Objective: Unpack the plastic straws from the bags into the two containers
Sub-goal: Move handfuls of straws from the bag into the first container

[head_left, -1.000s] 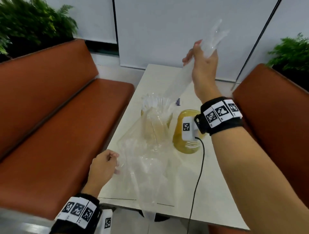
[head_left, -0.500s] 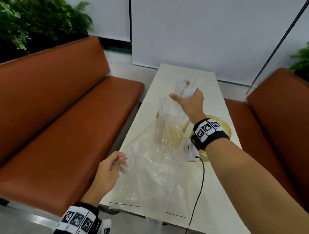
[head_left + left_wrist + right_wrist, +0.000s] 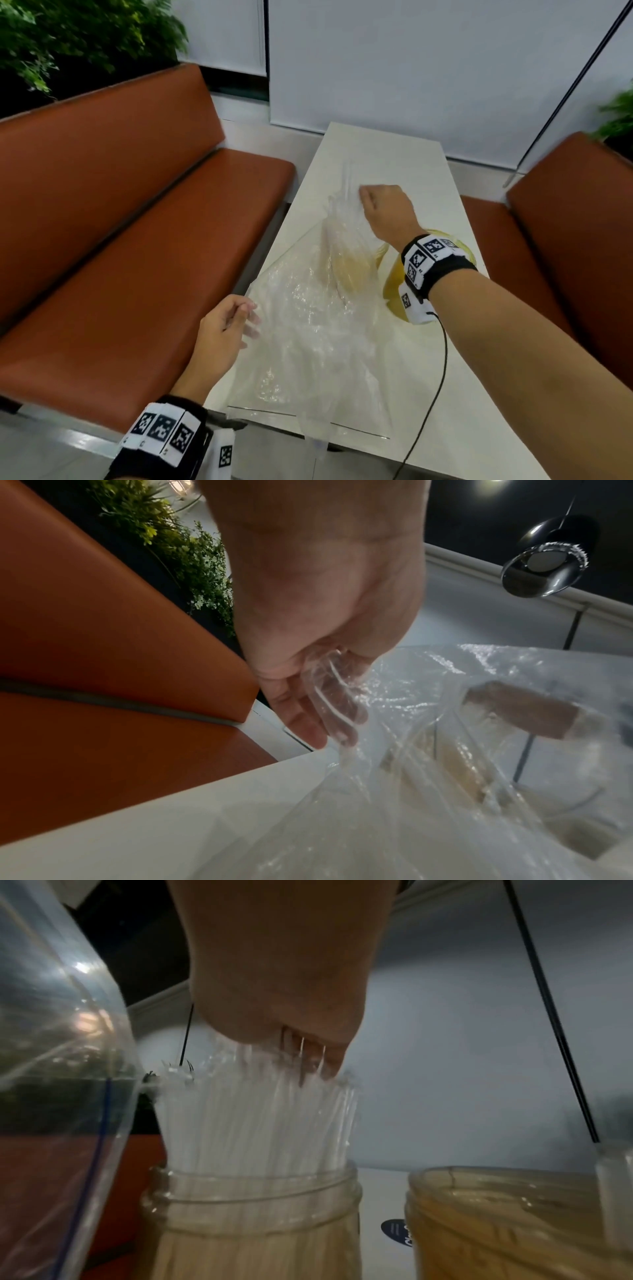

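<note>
Clearly, with right hand (image 3: 274, 993) pressing straws (image 3: 257, 1118) below its fingers into the jar (image 3: 253, 1218), left hand (image 3: 308, 669) pinching the bag (image 3: 428, 791), a hard shove could tip it.

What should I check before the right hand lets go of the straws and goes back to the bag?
1. Straws standing inside the left jar: ok, bundle sits upright in its mouth.
2. Right hand on the straw tops: ok, touching them; grip itself cannot tell.
3. Left hand holds the plastic bag: ok, film pinched in the fingers.
4. Second jar upright beside the first: ok.
5. Straws left in the bag: cannot tell, film is clear and crumpled.
6. Bag's lower end on the table: not ok, it overhangs the near edge.
</note>
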`<state>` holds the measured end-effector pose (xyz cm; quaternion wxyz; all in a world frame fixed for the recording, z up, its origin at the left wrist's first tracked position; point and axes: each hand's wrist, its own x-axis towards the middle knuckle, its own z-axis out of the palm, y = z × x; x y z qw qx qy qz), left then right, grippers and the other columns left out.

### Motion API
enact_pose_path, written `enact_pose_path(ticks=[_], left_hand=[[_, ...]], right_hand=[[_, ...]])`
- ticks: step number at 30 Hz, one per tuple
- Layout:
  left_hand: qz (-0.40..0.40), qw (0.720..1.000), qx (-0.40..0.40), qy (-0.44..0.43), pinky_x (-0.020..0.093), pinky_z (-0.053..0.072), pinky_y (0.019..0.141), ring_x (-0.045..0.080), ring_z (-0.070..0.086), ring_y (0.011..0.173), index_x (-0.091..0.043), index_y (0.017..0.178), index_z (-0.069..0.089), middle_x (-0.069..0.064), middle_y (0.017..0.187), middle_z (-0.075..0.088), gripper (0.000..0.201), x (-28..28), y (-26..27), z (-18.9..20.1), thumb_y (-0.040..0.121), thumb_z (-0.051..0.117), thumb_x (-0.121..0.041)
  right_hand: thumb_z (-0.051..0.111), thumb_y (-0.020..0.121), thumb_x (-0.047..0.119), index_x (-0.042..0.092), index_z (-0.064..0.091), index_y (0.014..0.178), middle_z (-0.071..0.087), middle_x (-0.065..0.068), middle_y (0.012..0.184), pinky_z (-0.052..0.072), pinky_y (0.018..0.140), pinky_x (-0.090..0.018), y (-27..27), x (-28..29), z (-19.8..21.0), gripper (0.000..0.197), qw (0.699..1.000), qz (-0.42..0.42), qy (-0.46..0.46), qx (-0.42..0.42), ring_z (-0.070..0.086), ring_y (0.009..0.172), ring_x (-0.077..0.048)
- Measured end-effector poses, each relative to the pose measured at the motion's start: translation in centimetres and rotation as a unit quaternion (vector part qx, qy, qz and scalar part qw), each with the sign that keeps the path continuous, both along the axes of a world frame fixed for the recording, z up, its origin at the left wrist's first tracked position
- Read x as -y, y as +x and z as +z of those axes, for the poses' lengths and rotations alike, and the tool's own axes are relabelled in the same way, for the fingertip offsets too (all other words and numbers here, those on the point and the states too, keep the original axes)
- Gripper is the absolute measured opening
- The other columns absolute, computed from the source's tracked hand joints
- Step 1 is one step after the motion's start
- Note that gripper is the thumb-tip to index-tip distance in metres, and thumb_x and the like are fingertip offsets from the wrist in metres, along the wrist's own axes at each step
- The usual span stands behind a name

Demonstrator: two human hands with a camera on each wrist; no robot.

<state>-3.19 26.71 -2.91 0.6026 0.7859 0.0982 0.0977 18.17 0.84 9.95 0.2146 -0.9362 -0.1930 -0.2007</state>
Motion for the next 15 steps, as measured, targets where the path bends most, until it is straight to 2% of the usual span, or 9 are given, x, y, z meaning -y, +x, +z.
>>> enact_pose_path(ticks=[1, 2, 3, 4, 6, 9, 12, 13, 15], left_hand=[[0.003, 1.000, -0.004, -0.006, 0.036, 0.052, 0.056, 0.027, 0.073, 0.067, -0.015, 0.094, 0.064, 0.006, 0.084, 0.072, 0.019, 0.0, 0.1, -0.1, 0.105, 0.049, -0.014], [0.005, 1.000, -0.007, -0.010, 0.036, 0.052, 0.056, 0.028, 0.073, 0.067, -0.015, 0.094, 0.064, 0.006, 0.084, 0.072, 0.019, 0.0, 0.2, -0.1, 0.105, 0.048, -0.013], [0.007, 1.000, -0.009, -0.011, 0.036, 0.052, 0.057, 0.029, 0.073, 0.067, -0.015, 0.094, 0.064, 0.007, 0.084, 0.072, 0.019, 0.0, 0.3, -0.2, 0.105, 0.048, -0.012], [0.009, 1.000, -0.011, -0.012, 0.036, 0.052, 0.057, 0.029, 0.073, 0.067, -0.015, 0.093, 0.064, 0.007, 0.084, 0.072, 0.020, 0.0, 0.4, -0.2, 0.105, 0.048, -0.012], [0.011, 1.000, -0.016, -0.011, 0.038, 0.053, 0.058, 0.027, 0.073, 0.067, -0.015, 0.094, 0.064, 0.008, 0.085, 0.073, 0.019, -0.1, 0.4, -0.2, 0.105, 0.049, -0.013], [0.014, 1.000, -0.023, -0.012, 0.038, 0.053, 0.059, 0.027, 0.073, 0.067, -0.015, 0.094, 0.065, 0.009, 0.087, 0.073, 0.019, -0.3, 0.5, -0.2, 0.104, 0.049, -0.014], [0.019, 0.999, -0.027, -0.011, 0.039, 0.053, 0.060, 0.026, 0.073, 0.067, -0.015, 0.095, 0.066, 0.007, 0.086, 0.073, 0.018, -0.4, 0.5, -0.2, 0.104, 0.050, -0.014], [0.018, 0.999, -0.027, -0.013, 0.038, 0.053, 0.060, 0.026, 0.073, 0.067, -0.015, 0.095, 0.066, 0.007, 0.086, 0.073, 0.018, -0.4, 0.5, -0.2, 0.104, 0.050, -0.014], [0.015, 0.999, -0.028, -0.013, 0.037, 0.053, 0.060, 0.027, 0.073, 0.068, -0.014, 0.094, 0.065, 0.008, 0.086, 0.073, 0.018, -0.4, 0.6, -0.2, 0.104, 0.050, -0.013]], right_hand=[[0.036, 0.106, 0.029, 0.011, 0.059, 0.069, 0.055, -0.004, 0.061, 0.055, 0.069, -0.047, -0.2, 0.0, -0.2, 0.048, 1.000, -0.011, -0.009, -0.016, 0.055, 0.063, -0.027], [0.036, 0.106, 0.029, 0.009, 0.069, 0.084, 0.066, -0.008, 0.074, 0.056, 0.078, -0.043, -0.2, 0.0, 0.0, 0.045, 0.999, -0.029, 0.017, -0.010, 0.062, 0.077, -0.030], [0.035, 0.106, 0.030, 0.009, 0.072, 0.106, 0.073, -0.011, 0.097, 0.054, 0.090, -0.038, -0.1, -0.2, 0.6, 0.043, 0.997, -0.047, 0.066, 0.013, 0.065, 0.097, -0.029], [0.034, 0.105, 0.031, 0.011, 0.066, 0.126, 0.070, -0.009, 0.120, 0.047, 0.100, -0.032, 0.0, -0.5, 1.5, 0.043, 0.992, -0.051, 0.111, 0.042, 0.060, 0.116, -0.026], [0.033, 0.106, 0.034, 0.012, 0.051, 0.145, 0.055, -0.005, 0.144, 0.031, 0.110, -0.025, 0.3, -1.5, 3.0, 0.048, 0.987, -0.010, 0.123, 0.099, 0.044, 0.136, -0.020], [0.029, 0.108, 0.033, 0.008, 0.046, 0.148, 0.047, -0.010, 0.152, 0.023, 0.122, -0.036, 0.3, -3.1, 2.9, 0.050, 0.992, 0.083, -0.048, 0.079, 0.036, 0.145, -0.025], [0.031, 0.106, 0.023, 0.004, 0.064, 0.123, 0.065, -0.016, 0.128, 0.032, 0.115, -0.044, 0.4, -3.2, -0.1, 0.042, 0.977, 0.084, -0.198, 0.009, 0.052, 0.130, -0.032], [0.035, 0.104, 0.019, 0.004, 0.066, 0.117, 0.067, -0.015, 0.123, 0.033, 0.113, -0.043, 0.5, -3.0, -0.7, 0.037, 0.974, 0.069, -0.215, -0.001, 0.054, 0.126, -0.032], [0.046, 0.097, 0.010, 0.004, 0.065, 0.125, 0.065, -0.014, 0.129, 0.031, 0.115, -0.043, 0.5, -2.8, -0.7, 0.034, 0.989, 0.052, -0.135, 0.004, 0.052, 0.129, -0.031]])
